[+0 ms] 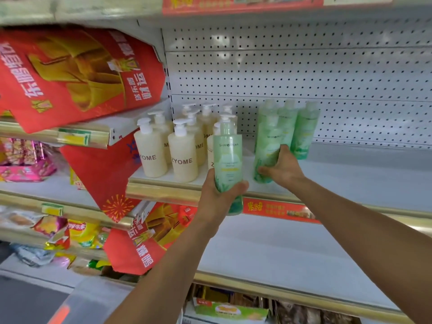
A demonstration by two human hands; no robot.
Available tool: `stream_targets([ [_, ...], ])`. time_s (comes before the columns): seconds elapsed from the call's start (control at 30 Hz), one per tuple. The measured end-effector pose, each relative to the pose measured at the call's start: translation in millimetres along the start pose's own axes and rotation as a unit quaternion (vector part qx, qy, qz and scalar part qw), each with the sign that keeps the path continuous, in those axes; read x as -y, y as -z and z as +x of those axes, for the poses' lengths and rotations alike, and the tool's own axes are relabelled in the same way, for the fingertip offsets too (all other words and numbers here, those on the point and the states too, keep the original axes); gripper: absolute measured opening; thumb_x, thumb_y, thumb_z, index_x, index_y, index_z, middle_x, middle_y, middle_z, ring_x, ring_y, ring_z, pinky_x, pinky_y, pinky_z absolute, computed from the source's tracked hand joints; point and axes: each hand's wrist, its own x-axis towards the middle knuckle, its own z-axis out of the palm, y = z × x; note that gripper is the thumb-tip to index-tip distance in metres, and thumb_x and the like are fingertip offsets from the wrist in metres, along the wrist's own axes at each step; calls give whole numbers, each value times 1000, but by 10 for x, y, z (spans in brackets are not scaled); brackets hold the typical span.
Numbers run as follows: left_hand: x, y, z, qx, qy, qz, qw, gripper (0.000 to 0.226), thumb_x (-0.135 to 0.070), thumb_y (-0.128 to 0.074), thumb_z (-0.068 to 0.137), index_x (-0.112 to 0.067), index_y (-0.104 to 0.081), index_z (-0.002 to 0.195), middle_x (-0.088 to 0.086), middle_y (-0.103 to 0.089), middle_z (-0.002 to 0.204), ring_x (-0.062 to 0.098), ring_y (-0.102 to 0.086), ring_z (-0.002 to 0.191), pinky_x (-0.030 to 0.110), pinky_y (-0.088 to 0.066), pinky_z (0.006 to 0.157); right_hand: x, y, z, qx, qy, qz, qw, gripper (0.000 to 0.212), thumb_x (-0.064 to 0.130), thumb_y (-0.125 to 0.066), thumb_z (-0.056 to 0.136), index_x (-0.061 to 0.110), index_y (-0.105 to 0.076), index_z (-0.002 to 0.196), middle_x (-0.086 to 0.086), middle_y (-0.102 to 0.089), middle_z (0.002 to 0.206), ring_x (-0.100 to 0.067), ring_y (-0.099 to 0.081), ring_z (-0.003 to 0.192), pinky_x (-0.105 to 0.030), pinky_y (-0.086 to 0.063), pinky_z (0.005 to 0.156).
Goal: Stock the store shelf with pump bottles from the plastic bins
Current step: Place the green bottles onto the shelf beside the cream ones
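My left hand [216, 195] grips a green pump bottle [228, 157] by its lower half, holding it upright in front of the shelf's edge. My right hand [284, 168] is wrapped around a second green pump bottle [268, 146] that stands on the white shelf [350, 176]. Behind it stand two more green bottles [304, 129]. To the left on the same shelf stand several cream pump bottles [182, 157] marked ZYOME. No plastic bin is clearly in view.
The shelf is bare to the right of the green bottles, backed by white pegboard [304, 73]. Red promotional banners [77, 76] hang at the left. Snack packets [58, 230] fill the left shelves. The lower white shelf [280, 258] lies beneath my arms.
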Motion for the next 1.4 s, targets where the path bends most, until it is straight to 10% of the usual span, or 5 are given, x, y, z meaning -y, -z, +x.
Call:
stream_targets([
  [0.67, -271, -106, 83, 20, -30, 7, 999, 44, -26, -80, 78, -33, -54, 113, -15, -71, 92, 3, -70, 83, 17, -55, 61, 315, 169, 72, -79, 43, 93, 992, 57, 42, -67, 86, 16, -43, 130, -2, -55, 112, -18, -59, 95, -40, -50, 84],
  [0.8, -263, -385, 114, 33, -29, 25, 999, 48, -32, -80, 73, -34, -52, 112, -8, -69, 93, 5, -69, 79, 30, -61, 66, 630, 657, -365, 82, 106, 212, 968, 47, 72, -55, 75, 35, -61, 104, 11, -71, 89, -4, -68, 78, -25, -51, 68],
  [1.0, -409, -896, 366, 92, -54, 106, 989, 68, -26, -79, 79, -22, -39, 134, 0, -61, 117, 13, -63, 103, 30, -57, 82, 645, 1021, -323, 51, 95, 190, 976, 51, 34, -83, 68, 19, -58, 111, 3, -71, 101, -13, -70, 92, -33, -58, 78],
  [1.23, -832, -866, 949, -26, -259, 464, 846, 78, -25, -69, 87, -26, -24, 151, 3, -33, 146, 22, -32, 136, 37, -37, 104, 166, 1111, 166, 13, 36, 139, 990, 55, 21, -85, 69, 20, -54, 115, 2, -66, 103, -15, -65, 93, -32, -54, 75],
  [1.4, -898, -869, 1395, 35, -182, 618, 764, 84, -23, -72, 84, -25, -22, 152, 10, -28, 149, 31, -32, 135, 43, -42, 103, 30, 951, 454, 36, 25, 110, 993, 56, 20, -84, 71, 20, -53, 118, 6, -63, 105, -15, -61, 97, -26, -49, 71],
])
